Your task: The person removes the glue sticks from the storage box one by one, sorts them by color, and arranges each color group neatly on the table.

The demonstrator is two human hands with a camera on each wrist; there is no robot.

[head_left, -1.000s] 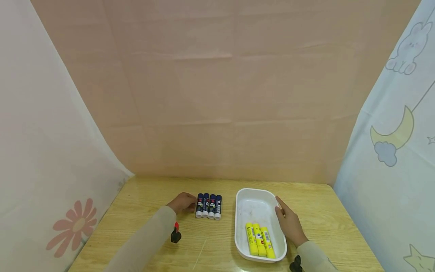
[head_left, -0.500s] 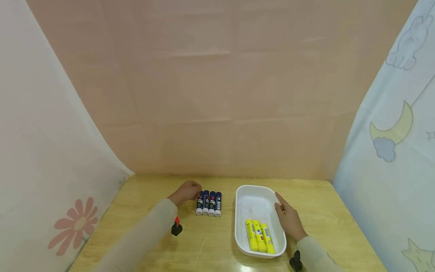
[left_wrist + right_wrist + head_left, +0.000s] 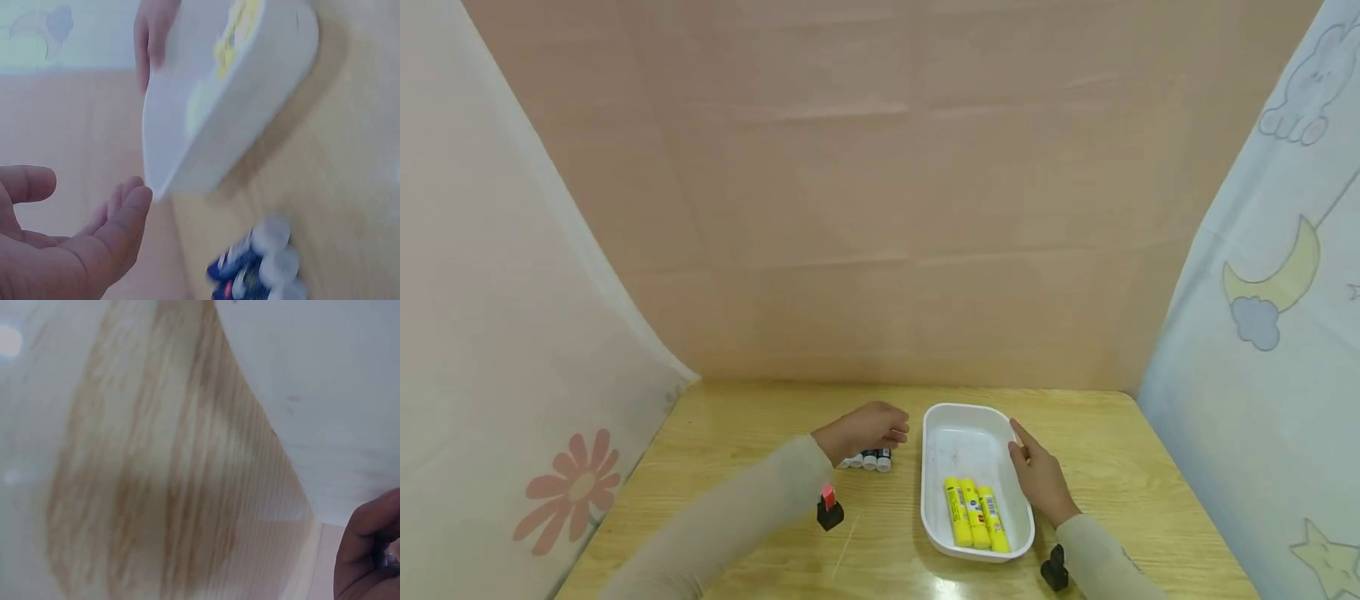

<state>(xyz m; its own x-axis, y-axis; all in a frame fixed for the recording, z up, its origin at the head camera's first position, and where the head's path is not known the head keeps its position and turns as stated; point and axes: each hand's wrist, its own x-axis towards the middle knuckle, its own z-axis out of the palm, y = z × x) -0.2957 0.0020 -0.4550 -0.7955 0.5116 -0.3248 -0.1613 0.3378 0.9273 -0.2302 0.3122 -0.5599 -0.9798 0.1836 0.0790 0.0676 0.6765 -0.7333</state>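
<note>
My left hand [image 3: 874, 423] hovers over the row of dark blue glue sticks [image 3: 883, 459], hiding much of them. In the left wrist view its fingers [image 3: 122, 231] are extended, thumb apart, and nothing is held; the glue sticks' white ends [image 3: 278, 265] are below right. The white plastic tray [image 3: 962, 442] stands to the right with three yellow glue sticks [image 3: 976, 512] at its near end. My right hand [image 3: 1041, 483] grips the tray's right wall, thumb inside and fingers outside. Curled fingers [image 3: 362, 550] show beside the tray [image 3: 325, 394] in the right wrist view.
Everything stands on a light wooden table [image 3: 760, 417]. A peach cloth [image 3: 805, 208] hangs behind its far edge. Printed pale cloths close off the left side [image 3: 512, 292] and the right side [image 3: 1247, 417].
My left hand has moved right from the left end of the dark blue glue sticks, passing over them toward the tray. The right hand has stayed on the tray.
</note>
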